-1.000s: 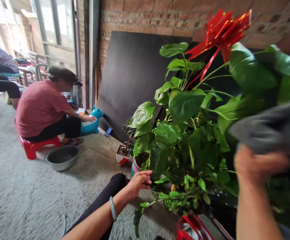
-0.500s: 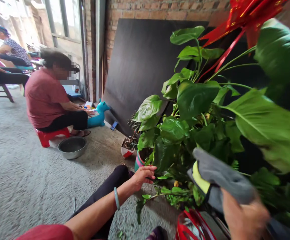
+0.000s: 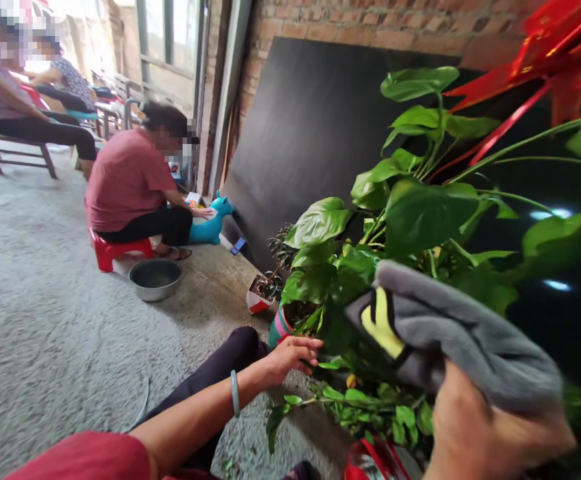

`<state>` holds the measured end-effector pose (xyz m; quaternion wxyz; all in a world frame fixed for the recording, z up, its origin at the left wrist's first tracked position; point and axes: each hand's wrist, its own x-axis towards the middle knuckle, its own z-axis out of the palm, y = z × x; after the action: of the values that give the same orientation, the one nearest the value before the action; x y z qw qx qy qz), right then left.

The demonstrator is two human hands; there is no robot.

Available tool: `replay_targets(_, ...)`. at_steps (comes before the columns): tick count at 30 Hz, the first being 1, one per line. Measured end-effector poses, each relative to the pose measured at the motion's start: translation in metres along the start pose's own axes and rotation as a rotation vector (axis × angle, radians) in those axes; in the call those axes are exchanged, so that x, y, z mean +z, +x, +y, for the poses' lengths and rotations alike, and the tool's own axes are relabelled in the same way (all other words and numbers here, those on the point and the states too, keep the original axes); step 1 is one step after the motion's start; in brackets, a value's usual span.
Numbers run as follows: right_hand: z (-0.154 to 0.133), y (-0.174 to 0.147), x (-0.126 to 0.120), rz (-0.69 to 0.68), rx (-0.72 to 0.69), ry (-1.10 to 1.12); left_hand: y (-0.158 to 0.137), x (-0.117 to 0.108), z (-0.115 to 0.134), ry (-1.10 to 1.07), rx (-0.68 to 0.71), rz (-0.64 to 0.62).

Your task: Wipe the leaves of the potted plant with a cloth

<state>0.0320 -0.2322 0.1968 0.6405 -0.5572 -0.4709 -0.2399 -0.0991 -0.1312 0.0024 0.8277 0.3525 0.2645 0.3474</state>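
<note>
The right hand (image 3: pixel 490 440) is low in the corner, very close to the camera and a bit blurry. Its fingers are curled around a soft gray cloth (image 3: pixel 463 333), and the hand holds the cloth up in front of the big green plant (image 3: pixel 405 220). The cloth has a yellow patch (image 3: pixel 381 321) with a dark edge on the end that points to the left. The cloth lies right against the leaves in the middle of the plant. The left hand (image 3: pixel 293 355) reaches out over the person's dark trouser leg (image 3: pixel 220 373). Its fingers are loosely bent and lie at the low leaves of the plant; I cannot tell if they pinch a leaf or only touch it. A pale green bangle (image 3: pixel 235 393) sits on the left wrist. Just behind the left hand stands a striped pot (image 3: pixel 280 327), and beside that pot is a small white and red pot (image 3: pixel 260 299) with dirt in it. Red ribbon (image 3: pixel 545 60) hangs at the top of the plant. A big dark board (image 3: pixel 310 127) leans on the brick wall (image 3: pixel 370 23) behind the plant. Farther away, another person in a red shirt (image 3: pixel 125 180) sits on a little red stool (image 3: pixel 113 250), with a metal bowl (image 3: pixel 155 279) on the gray floor (image 3: pixel 45 333) nearby and a blue toy animal (image 3: pixel 213 223) by that person's hands.
</note>
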Motion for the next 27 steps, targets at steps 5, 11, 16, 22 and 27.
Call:
replay_targets(5,0.025,-0.022,0.049,-0.344,-0.170,-0.040,-0.005,0.010,-0.006,0.017,-0.015,-0.084)
replay_targets(11,0.071,-0.097,0.020,-0.708,0.386,-0.077,-0.004,0.001,-0.002,0.077,0.029,-0.121)
replay_targets(16,0.062,-0.061,-0.027,-0.138,0.432,-0.185,-0.001,0.005,-0.007,0.050,-0.026,-0.118)
replay_targets(22,0.060,-0.086,-0.007,-0.302,0.527,-0.071,0.003,0.003,-0.026,0.133,-0.084,-0.152)
replay_targets(27,0.091,-0.160,-0.016,-0.498,0.841,-0.041,0.000,-0.009,-0.029,0.370,-0.131,-0.173)
